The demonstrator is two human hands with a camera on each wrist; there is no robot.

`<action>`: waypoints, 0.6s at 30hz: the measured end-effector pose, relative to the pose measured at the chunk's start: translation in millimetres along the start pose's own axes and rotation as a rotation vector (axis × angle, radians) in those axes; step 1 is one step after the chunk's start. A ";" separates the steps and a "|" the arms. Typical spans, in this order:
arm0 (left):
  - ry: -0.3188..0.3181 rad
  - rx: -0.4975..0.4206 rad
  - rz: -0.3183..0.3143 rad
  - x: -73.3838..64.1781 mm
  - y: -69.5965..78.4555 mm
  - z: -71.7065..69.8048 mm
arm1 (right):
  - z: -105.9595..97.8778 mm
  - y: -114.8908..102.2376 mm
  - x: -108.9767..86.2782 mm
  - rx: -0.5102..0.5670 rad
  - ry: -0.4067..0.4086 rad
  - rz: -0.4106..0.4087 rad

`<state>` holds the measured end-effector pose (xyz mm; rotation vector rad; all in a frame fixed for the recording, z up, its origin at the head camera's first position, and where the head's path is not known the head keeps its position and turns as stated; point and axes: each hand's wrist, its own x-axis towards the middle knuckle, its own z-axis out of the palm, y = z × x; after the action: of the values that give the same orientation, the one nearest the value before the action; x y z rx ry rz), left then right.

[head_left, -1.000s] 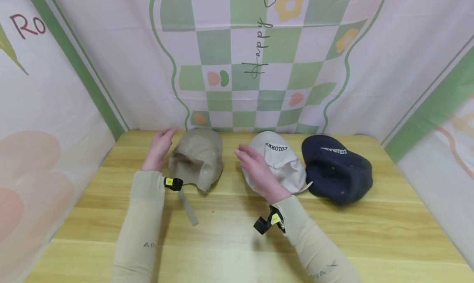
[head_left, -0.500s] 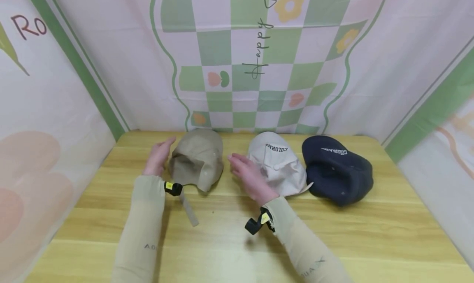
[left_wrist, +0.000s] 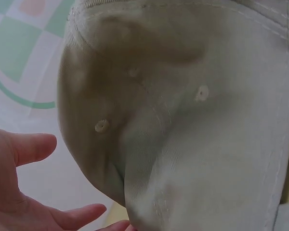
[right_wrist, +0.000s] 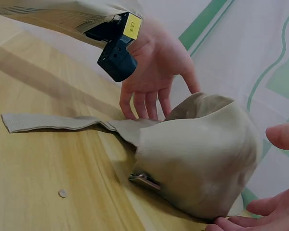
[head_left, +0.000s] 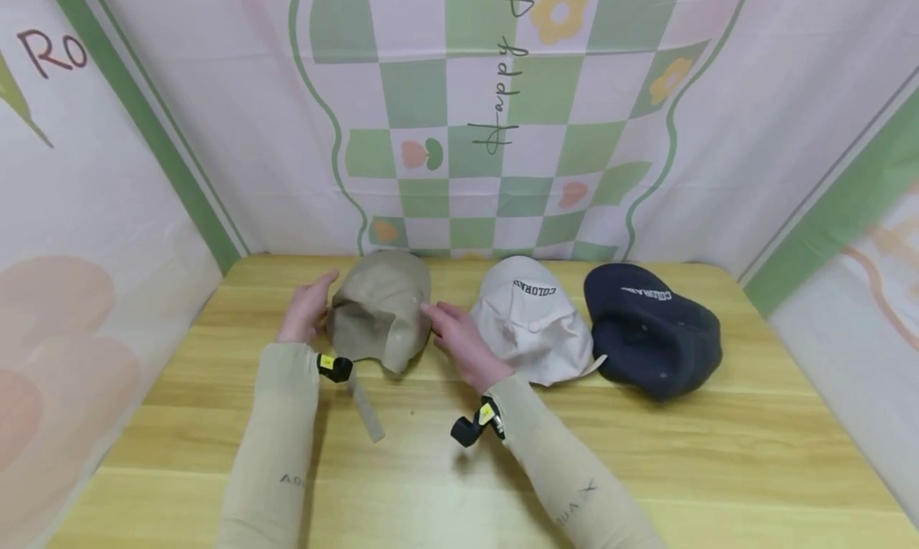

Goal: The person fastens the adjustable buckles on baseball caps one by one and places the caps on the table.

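1. We are looking at a small draped booth, set up for recording; we cannot tell what building it stands in.
2. We see printed cloth [head_left: 412, 94] with green checks, flowers and a sideways "Happy" hanging close behind the tabletop [head_left: 402, 485] and along both sides.
3. We notice soft creases in this hanging fabric and wood grain on the surface below.
4. We spot black wrist cameras [head_left: 467, 432] with yellow labels.
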<state>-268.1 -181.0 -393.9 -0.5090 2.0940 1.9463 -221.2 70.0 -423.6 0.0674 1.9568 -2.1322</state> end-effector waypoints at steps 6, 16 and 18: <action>0.015 -0.009 -0.014 3.1 -2.8 -0.9 | 0.8 3.9 2.7 0.020 -0.003 0.016; 0.005 0.013 0.022 4.6 -5.2 -2.3 | -1.6 5.5 3.1 0.052 0.006 0.024; 0.011 0.039 0.036 4.5 -5.8 -2.3 | -1.9 5.7 3.1 0.061 0.007 0.024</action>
<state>-269.8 -184.0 -400.9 -0.4783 2.1578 1.9215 -223.3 71.1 -429.9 0.1090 1.8845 -2.1791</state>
